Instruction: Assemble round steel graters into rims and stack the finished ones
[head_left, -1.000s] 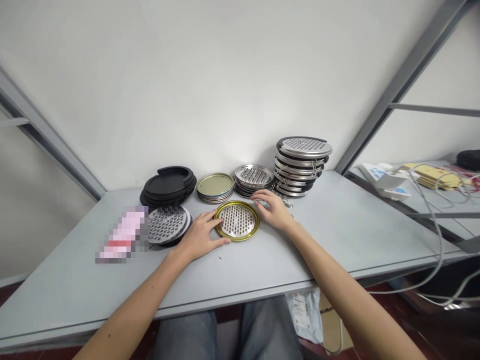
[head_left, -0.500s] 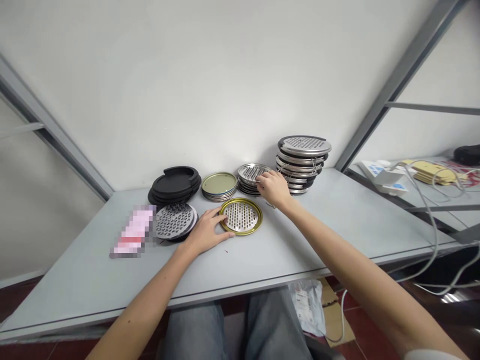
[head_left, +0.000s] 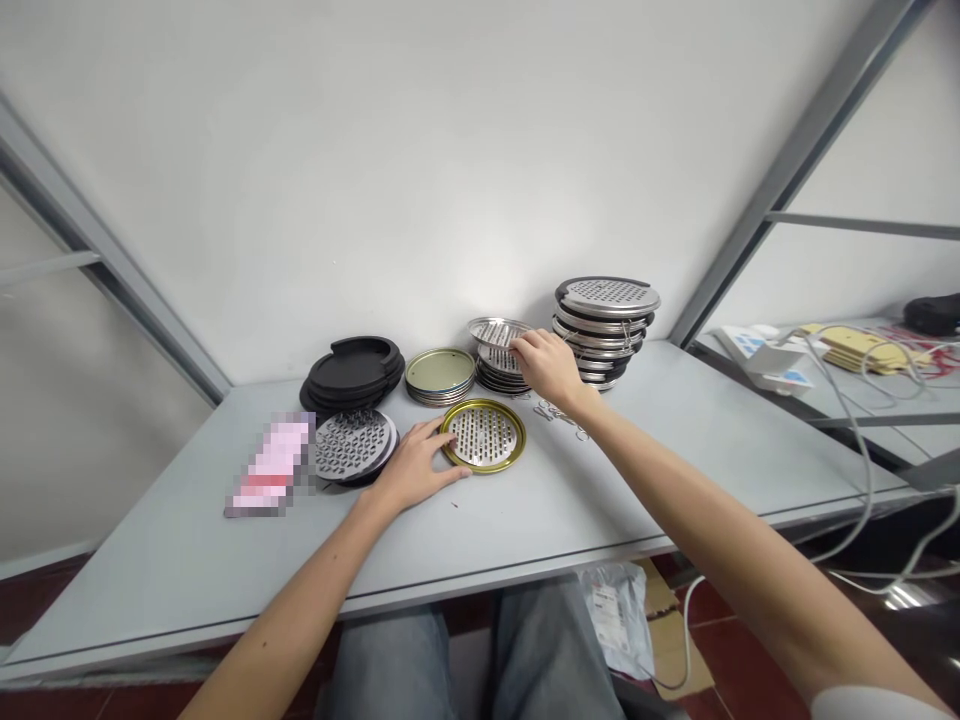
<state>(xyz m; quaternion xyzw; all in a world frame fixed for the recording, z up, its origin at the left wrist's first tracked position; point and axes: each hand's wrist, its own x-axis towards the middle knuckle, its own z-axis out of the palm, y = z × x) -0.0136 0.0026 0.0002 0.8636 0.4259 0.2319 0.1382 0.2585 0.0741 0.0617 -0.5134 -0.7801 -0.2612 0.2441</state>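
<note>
My left hand (head_left: 409,465) rests on the grey table (head_left: 675,450) with its fingers spread against the left rim of a gold-rimmed perforated disc (head_left: 484,436). My right hand (head_left: 546,364) is closed on the edge of a silver perforated disc (head_left: 495,331), tilting it up off the short pile of silver perforated discs (head_left: 496,374) behind the gold one.
Along the wall stand a pile of black lids (head_left: 352,372), a pile of gold-lined tins (head_left: 439,375) and a tall stack of assembled graters (head_left: 604,330). Discs with larger holes (head_left: 352,445) lie left, beside a blurred pink object (head_left: 271,466). Small wire clips (head_left: 559,412) lie near my right wrist.
My right hand moved from beside the gold-rimmed disc back to the silver pile and lifted its top disc. My left hand has stayed at the gold-rimmed disc.
</note>
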